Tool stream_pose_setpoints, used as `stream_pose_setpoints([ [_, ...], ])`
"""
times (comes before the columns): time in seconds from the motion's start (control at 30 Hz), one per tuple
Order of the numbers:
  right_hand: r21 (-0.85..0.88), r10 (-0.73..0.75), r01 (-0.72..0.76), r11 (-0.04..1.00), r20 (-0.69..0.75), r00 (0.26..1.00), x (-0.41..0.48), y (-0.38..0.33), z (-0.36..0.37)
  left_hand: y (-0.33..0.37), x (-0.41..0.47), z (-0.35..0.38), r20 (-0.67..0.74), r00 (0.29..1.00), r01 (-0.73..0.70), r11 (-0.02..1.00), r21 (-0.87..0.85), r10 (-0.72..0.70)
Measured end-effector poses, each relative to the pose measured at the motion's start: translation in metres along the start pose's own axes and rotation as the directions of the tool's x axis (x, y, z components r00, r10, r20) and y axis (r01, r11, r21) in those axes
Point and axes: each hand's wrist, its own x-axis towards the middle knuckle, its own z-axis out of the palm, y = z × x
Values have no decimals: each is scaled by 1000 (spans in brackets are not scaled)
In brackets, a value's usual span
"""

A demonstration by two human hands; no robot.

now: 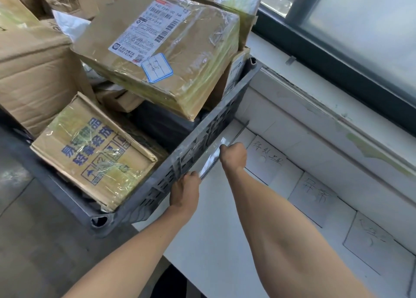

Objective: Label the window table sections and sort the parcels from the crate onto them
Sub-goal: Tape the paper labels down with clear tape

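Clear strip [210, 160], prob. tape, is pinched at both ends by left hand [184, 190] & right hand [233, 156], taut over counter [213, 230] beside crate [198, 149], likely for marking sections; parcels [157, 50] are kept in crate.

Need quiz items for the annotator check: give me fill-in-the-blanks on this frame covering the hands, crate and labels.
1. The left hand and the right hand hold a strip of clear ____ between them.
2. The parcels sit in a plastic crate whose colour is ____.
3. The handwritten paper labels lie on the table along the side nearest the ____.
Missing words: tape; grey; window.
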Motion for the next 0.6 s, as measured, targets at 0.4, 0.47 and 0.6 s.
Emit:
stream_pose_setpoints([
  [0.4,-45,-64,58,997,-140,988,-26,-3,-22,11,-34,-12,11,891,-388,751,534,453],
  [0.47,-23,-48,45,999,-151,987,-33,3,-32,14,-44,-13,4,865,-410,702,583,502],
  [0.6,-15,-23,21,1000,-159,987,-48,34,-56,23,-74,2,25,839,-458,679,574,544],
])
